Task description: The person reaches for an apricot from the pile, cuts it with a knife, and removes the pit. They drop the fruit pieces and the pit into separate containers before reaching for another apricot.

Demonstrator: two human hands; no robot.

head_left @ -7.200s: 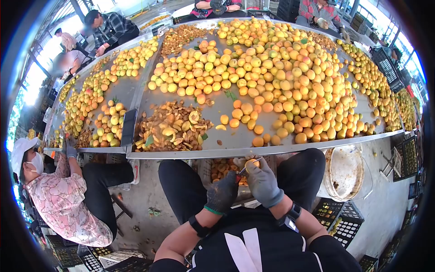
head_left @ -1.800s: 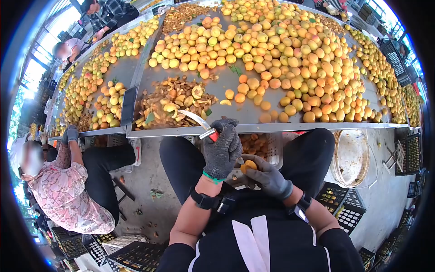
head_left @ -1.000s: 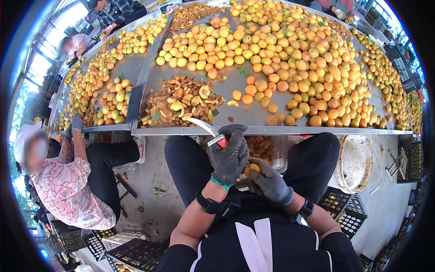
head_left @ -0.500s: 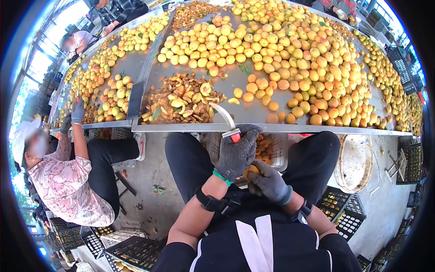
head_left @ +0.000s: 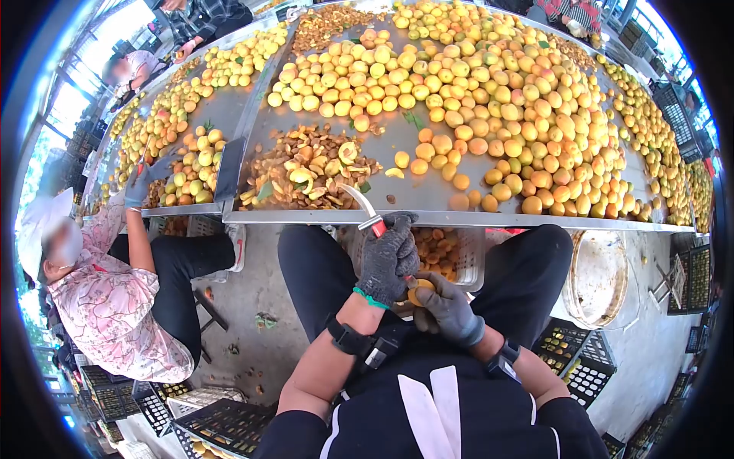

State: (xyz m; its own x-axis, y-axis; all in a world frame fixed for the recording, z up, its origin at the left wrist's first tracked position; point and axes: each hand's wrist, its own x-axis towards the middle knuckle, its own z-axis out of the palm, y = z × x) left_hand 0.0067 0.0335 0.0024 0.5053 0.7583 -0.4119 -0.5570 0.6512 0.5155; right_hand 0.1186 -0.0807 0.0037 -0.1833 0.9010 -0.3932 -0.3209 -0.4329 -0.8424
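Within the right hand [head_left: 453,312], an apricot [head_left: 419,294].

One camera, worn on the person's head, looks forward and steeply down, with the wearer's black top [head_left: 489,405] nearest, along the bottom edge. Its wide fisheye lens bows straight lines and leaves a dark rounded border. The gloved left hand [head_left: 388,260] and gloved right hand [head_left: 447,306] show close up, just below centre; the metal table [head_left: 550,219] stretches away above them, and a floral-shirted co-worker [head_left: 115,314] sits farther off, at the left
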